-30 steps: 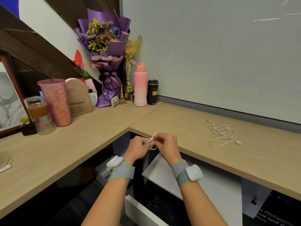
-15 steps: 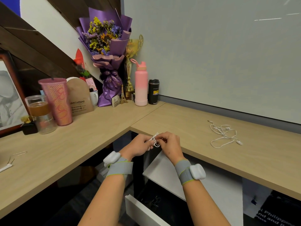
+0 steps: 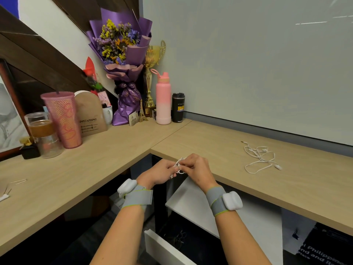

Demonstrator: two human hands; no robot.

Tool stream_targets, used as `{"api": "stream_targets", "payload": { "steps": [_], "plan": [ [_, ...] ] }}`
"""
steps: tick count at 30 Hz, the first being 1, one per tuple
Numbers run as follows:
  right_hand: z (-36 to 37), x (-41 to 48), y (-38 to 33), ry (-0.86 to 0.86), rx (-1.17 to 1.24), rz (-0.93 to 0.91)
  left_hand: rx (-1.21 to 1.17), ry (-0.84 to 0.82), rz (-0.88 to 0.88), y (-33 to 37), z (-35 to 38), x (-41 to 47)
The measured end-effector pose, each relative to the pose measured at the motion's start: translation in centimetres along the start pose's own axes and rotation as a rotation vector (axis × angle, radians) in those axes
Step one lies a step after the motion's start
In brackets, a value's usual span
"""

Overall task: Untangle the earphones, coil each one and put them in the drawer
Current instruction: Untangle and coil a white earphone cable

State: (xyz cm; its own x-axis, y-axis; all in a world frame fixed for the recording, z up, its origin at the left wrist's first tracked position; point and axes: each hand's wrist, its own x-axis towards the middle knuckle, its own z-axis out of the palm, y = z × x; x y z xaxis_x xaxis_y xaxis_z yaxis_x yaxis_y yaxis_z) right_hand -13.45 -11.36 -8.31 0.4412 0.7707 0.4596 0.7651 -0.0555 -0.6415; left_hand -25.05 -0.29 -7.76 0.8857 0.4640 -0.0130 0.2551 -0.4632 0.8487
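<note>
At six o'clock sits the open white drawer (image 3: 164, 247). Just above it, the left hand (image 3: 160, 174) and right hand (image 3: 198, 172) each pinch a small white earphone bundle (image 3: 179, 167) held between them. At three o'clock from the hands, a second white wired earphone (image 3: 259, 157) lies loose on the light wooden desk (image 3: 210, 142). A pink metal bottle (image 3: 163, 100) stands far off at twelve.

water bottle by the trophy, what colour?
Pink, darker at the top and fading paler toward the base, coral lid. Head view, the only one.

single head view looks forward and down, close over desk (image 3: 210, 138).
</note>
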Motion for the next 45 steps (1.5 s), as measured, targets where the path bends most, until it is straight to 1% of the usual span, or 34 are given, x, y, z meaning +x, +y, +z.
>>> {"api": "stream_targets", "payload": {
  "steps": [4, 7, 12, 16, 21, 26, 30, 34, 37, 41, 43, 45],
  "plan": [
    [-0.2, 0.3, 0.2, -0.053, -0.105, 0.013, 0.049, -0.006, 0.014, 0.2, 0.2, -0.4],
    [-0.4, 0.4, 0.3, -0.107, -0.136, 0.052, 0.153, -0.039, 0.005, 0.6, 0.2, -0.4],
    [-0.5, 0.1, 0.3, -0.096, 0.071, 0.116, 0.387, -0.08, 0.025, 1.3, 0.4, -0.1],
    [-0.9, 0.1, -0.6, -0.107, 0.118, 0.096, 0.456, -0.085, 0.037, 1.9, 1.0, 0.2],
    [-1.3, 0.0, -2.0, -0.078, 0.27, 0.079, 0.416, -0.069, 0.055, 2.1, 1.3, 0.3],
    [-1.1, 0.1, -2.7, -0.057, 0.33, 0.043, 0.465, -0.097, 0.044, 2.3, 2.1, 0.4],
    [-1.3, 0.3, -2.7, -0.052, 0.279, 0.044, 0.481, -0.062, 0.053, 2.4, 2.4, 0.3],
    [-1.2, 0.6, -3.0, -0.042, 0.16, 0.017, 0.552, -0.09, 0.044, 2.2, 2.6, 0.3],
    [-0.7, 0.7, -2.6, -0.031, 0.177, 0.088, 0.549, -0.107, 0.041, 2.0, 2.9, 0.3],
    [-0.2, 0.5, -1.2, 0.055, 0.264, 0.297, 0.451, -0.111, 0.031, 0.7, 3.9, -0.3],
    [-0.1, -0.1, -0.6, 0.017, 0.285, 0.324, 0.381, -0.092, 0.011, 0.0, 4.0, -0.5],
    [-0.2, -0.8, 0.0, -0.047, 0.292, 0.292, 0.322, -0.087, -0.003, -0.2, 3.8, -0.6]
  ]
}}
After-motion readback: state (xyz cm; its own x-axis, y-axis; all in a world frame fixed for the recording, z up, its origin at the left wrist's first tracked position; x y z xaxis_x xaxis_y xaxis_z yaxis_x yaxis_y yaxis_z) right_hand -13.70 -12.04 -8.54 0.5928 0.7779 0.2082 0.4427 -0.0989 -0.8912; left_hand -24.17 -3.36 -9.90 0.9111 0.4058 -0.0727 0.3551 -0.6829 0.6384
